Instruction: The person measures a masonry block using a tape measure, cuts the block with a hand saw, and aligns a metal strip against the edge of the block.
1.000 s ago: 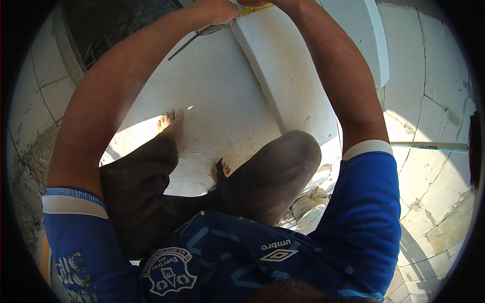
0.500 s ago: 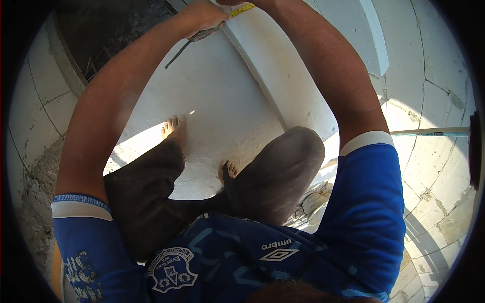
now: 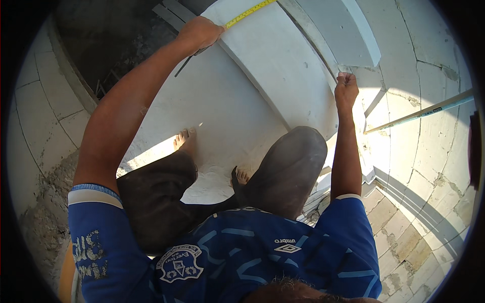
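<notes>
My left hand (image 3: 199, 34) is closed around a tape measure, whose case is mostly hidden under the fingers; a dark strap hangs below. The yellow tape blade (image 3: 250, 12) runs from that hand up and right across a long white block (image 3: 283, 55). My left hand rests at the block's near left edge. My right hand (image 3: 346, 91) is closed with its fingertips pinched together, beside the right end of the block. What it holds, if anything, is too small to make out.
A second pale block (image 3: 348, 30) lies beyond the first. Right of my right hand, a long thin bar (image 3: 419, 111) leans against the block wall (image 3: 404, 151). A dark opening with rubble (image 3: 121, 40) is at upper left. My bare feet (image 3: 187, 141) stand on the pale floor.
My right hand has left the tape near my left hand and come down and right to the block's right end. More tape blade now shows across the block.
</notes>
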Demonstrator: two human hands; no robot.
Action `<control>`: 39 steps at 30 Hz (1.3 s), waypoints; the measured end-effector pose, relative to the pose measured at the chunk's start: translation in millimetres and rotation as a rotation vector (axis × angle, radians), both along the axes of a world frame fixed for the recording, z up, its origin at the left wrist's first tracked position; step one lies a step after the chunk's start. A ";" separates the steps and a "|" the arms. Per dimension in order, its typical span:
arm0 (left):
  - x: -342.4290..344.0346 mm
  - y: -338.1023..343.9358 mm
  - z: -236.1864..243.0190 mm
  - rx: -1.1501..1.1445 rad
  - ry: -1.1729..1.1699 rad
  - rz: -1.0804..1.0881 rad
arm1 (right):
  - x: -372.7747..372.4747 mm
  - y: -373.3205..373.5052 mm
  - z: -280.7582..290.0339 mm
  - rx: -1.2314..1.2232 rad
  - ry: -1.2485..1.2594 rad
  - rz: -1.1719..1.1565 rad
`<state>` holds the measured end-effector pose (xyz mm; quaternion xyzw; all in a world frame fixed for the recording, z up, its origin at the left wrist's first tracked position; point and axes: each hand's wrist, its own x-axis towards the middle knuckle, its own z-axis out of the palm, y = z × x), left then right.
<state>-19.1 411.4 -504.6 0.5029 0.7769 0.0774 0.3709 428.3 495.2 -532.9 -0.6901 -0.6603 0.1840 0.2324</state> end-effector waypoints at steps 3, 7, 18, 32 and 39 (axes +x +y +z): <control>20.0 -6.7 28.6 0.030 -0.150 0.089 | 57.7 -48.1 -38.1 0.036 -0.073 -0.155; 79.4 -24.6 38.5 -0.096 -0.178 -0.003 | 55.9 -69.8 -44.5 0.011 -0.099 -0.232; 181.9 -54.8 1.3 -0.251 -0.297 0.210 | 57.5 -65.6 -51.8 0.068 -0.025 -0.215; 173.4 -63.5 -14.4 -0.227 -0.015 0.040 | 28.0 -55.9 -13.9 0.179 0.191 0.020; 149.7 -62.2 -55.1 -0.148 0.081 -0.121 | -83.1 -16.3 48.5 0.005 -0.036 0.946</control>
